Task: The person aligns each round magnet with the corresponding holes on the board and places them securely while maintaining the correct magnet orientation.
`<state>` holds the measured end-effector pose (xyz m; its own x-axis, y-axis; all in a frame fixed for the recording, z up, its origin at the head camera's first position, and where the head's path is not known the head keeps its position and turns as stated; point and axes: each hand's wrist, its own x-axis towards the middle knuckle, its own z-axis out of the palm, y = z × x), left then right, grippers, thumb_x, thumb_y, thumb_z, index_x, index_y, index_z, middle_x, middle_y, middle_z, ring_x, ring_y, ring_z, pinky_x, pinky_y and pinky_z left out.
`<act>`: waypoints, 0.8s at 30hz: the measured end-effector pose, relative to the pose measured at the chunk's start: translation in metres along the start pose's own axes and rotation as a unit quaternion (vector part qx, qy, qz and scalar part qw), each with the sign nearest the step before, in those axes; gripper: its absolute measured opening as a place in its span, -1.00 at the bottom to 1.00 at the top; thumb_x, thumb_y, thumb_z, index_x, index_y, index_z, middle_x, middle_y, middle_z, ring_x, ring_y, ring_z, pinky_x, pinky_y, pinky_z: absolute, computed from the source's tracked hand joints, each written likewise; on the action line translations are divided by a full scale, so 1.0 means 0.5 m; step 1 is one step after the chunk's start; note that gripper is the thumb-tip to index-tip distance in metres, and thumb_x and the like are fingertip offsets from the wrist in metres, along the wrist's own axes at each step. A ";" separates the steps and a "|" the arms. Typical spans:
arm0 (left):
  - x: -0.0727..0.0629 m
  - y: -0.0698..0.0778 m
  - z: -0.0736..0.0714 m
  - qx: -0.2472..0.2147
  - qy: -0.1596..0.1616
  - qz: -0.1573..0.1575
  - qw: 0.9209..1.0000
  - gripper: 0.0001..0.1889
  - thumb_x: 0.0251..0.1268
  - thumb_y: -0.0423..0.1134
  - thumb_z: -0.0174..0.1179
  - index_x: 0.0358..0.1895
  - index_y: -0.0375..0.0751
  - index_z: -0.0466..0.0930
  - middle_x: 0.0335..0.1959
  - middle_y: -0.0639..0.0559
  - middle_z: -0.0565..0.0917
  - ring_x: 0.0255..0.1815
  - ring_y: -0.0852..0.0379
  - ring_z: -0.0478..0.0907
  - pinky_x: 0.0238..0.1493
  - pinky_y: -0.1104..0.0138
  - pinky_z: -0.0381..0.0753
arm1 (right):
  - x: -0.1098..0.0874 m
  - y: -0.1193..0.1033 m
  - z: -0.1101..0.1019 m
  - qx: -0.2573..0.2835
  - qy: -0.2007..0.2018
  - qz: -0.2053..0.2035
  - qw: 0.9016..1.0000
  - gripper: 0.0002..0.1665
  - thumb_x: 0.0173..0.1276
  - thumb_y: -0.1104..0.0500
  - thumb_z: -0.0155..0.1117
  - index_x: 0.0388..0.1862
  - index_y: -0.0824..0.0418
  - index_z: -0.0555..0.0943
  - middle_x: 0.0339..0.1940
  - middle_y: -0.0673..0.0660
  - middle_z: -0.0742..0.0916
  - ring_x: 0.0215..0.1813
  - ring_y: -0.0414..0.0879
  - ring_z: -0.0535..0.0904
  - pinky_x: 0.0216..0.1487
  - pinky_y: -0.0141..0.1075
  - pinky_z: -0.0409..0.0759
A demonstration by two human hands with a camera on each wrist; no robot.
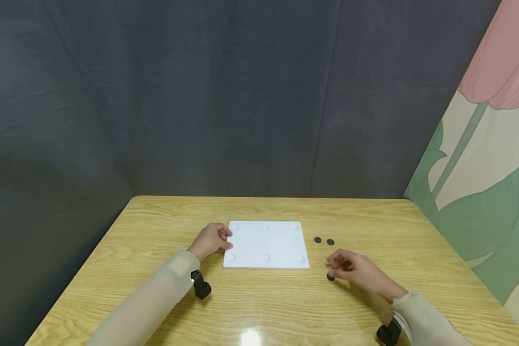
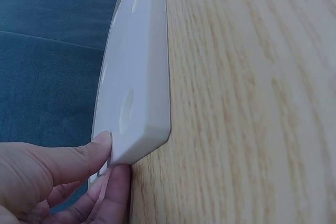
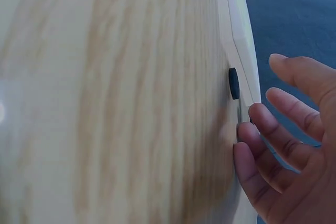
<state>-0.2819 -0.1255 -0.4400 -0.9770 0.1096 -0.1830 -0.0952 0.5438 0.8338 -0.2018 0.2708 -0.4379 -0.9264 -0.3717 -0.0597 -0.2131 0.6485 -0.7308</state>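
Observation:
A white rectangular board (image 1: pixel 265 244) with several shallow round recesses lies flat on the table. My left hand (image 1: pixel 212 240) pinches its left edge; in the left wrist view the thumb (image 2: pixel 97 150) presses the top face while the fingers are against the side. Over on the right, my right hand (image 1: pixel 356 271) hovers with loosely bent fingers and nothing between them. Just beneath its thumb in the head view lies a small black disc (image 1: pixel 330 277). The right wrist view shows that disc (image 3: pixel 234 83) on the wood, apart from the fingertips (image 3: pixel 257 109).
Two more black discs, one (image 1: pixel 317 240) beside the other (image 1: pixel 330 242), lie right of the board. The wooden table (image 1: pixel 164 216) ends at a dark curtain (image 1: pixel 225 105) behind and on the left. A wall with a painted flower (image 1: pixel 480 192) stands on the right.

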 end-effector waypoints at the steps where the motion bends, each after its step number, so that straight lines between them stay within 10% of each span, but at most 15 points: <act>1: 0.000 0.000 0.000 -0.001 0.000 -0.001 1.000 -0.72 0.03 -0.54 0.37 -0.15 -0.34 0.60 -0.35 -0.08 0.50 -0.42 0.10 0.52 -0.36 0.32 0.67 | 0.001 0.001 0.001 -0.003 -0.002 -0.001 1.000 -0.64 0.30 0.05 0.35 -0.02 0.22 0.58 -0.28 0.05 0.64 -0.27 -0.20 0.54 -0.26 -0.39 0.54; 24: 0.003 0.002 -0.001 0.000 0.004 -0.012 1.000 -0.72 0.03 -0.54 0.38 -0.15 -0.32 0.59 -0.34 -0.08 0.50 -0.42 0.09 0.53 -0.37 0.33 0.67 | 0.014 0.019 0.001 -0.007 -0.048 -0.011 0.999 -0.61 0.16 0.13 0.47 -0.09 0.24 0.57 -0.30 0.05 0.57 -0.30 -0.23 0.42 -0.32 -0.42 0.45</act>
<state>-0.2835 -0.1255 -0.4391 -0.9759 0.0887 -0.1992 -0.1194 0.5469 0.8287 -0.2102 0.2740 -0.4453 -0.8871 -0.4486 -0.1090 -0.2393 0.6487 -0.7225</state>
